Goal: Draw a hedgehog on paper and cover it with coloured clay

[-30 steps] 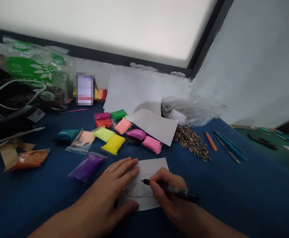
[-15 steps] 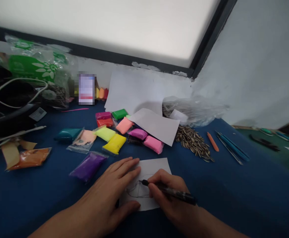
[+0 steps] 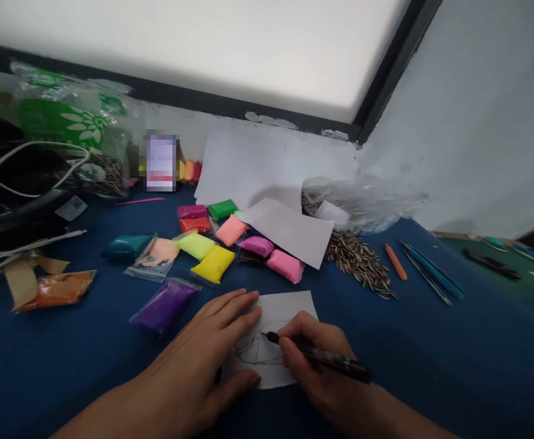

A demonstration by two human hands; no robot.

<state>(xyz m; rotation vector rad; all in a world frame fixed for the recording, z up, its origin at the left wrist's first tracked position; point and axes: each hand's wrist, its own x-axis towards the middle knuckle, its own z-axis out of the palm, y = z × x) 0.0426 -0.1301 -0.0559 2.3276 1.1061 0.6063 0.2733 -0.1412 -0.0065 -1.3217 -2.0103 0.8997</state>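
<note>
A small white sheet of paper (image 3: 289, 303) lies on the blue tabletop, with a thin line drawing on it of a rounded outline and inner strokes. My left hand (image 3: 212, 347) rests flat over the paper's left side, fingers stretched out and thumb apart. A black pen (image 3: 335, 360) is pinched in my right hand (image 3: 321, 353), its tip at the drawing near the middle of the sheet. The right hand covers the drawing's right part. Just beyond the left hand is a purple clay packet (image 3: 166, 305).
Several bright clay packets, among them a yellow one (image 3: 212, 264), lie beyond the hands. A loose white sheet (image 3: 289, 231) overlaps some. To the right are a sunflower seed pile (image 3: 360, 262), an orange stick (image 3: 395, 262) and blue tools (image 3: 434, 271). A phone (image 3: 161, 161) stands at the back.
My right hand and the pen have shifted very slightly to the right. The left hand stays in place on the paper.
</note>
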